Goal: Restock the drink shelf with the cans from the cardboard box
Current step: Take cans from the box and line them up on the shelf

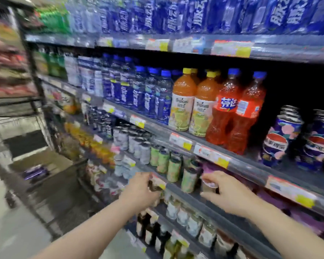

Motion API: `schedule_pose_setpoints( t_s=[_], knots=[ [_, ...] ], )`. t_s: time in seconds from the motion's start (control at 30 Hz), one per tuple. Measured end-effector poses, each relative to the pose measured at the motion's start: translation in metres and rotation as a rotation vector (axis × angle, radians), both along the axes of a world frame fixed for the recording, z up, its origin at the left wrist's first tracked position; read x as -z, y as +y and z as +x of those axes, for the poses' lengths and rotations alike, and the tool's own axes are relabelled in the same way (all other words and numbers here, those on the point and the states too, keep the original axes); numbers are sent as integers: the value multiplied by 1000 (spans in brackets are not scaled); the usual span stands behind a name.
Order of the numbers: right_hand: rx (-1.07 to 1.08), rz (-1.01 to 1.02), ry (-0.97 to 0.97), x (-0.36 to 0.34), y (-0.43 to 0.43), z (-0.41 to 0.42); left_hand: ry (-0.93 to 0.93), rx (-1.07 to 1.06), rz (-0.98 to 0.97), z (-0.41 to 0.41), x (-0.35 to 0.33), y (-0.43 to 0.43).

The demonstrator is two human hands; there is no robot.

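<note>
Drink shelf (195,198) runs away to my left, several tiers, whole view smeared by motion. Top tier: blue-labelled water bottles (176,14) with white characters I can't read. Next tier down: more blue-capped water, then two orange juice bottles (183,101) with yellow caps, label reads "Tropicana". Beside them two red soda bottles (230,113) with blue caps, white Chinese characters on a blue patch. Further right, dark blue Pepsi cans (282,137) with pink flower print, stacked. Yellow and orange price tags (211,155) line each shelf edge; print too blurred to read.

Tier at my hands: row of green patterned cans (189,179) standing upright, pale cans behind them to the left. The price-tag strip sits right in front of my reach.

Left hand (140,191): fingers curled around something small and dark at the shelf edge; can't tell what it is.

Right hand (230,191): thumb and fingers closed partway around a pale-topped can (209,186), just beside the nearest green can.

Cardboard box: a brown shape low on the floor at left (43,165) may be it, too blurred to say.
</note>
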State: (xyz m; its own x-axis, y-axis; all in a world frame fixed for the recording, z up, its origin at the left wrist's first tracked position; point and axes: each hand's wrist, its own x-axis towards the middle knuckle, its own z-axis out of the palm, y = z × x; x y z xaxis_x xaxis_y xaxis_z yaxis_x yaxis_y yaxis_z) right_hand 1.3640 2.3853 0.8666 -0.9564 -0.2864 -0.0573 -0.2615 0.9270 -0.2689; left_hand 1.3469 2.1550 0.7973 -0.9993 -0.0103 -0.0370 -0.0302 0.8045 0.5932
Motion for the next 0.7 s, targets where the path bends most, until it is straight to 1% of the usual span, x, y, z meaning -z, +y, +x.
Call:
schedule_pose_setpoints(
  t_s=[0.13, 0.27, 0.4, 0.53, 0.6, 0.7],
  knots=[
    [-85, -12, -122, 38, -108, -19, -56, -129, -82, 14, 30, -115],
    [-152, -54, -182, 76, -228, -32, -128, -250, -158, 36, 41, -230],
    [-218, -38, -253, 102, -336, -38, -183, -332, -186, 53, 55, -329],
    [-277, -39, -268, 112, -417, -46, -198, -384, -159, 64, 61, -399],
    [-316, -5, -248, 116, -447, -53, -205, -393, -169, 65, 66, -426],
    [-349, 13, -279, 126, -489, -67, -224, -414, -170, 62, 75, -458]
  ],
)
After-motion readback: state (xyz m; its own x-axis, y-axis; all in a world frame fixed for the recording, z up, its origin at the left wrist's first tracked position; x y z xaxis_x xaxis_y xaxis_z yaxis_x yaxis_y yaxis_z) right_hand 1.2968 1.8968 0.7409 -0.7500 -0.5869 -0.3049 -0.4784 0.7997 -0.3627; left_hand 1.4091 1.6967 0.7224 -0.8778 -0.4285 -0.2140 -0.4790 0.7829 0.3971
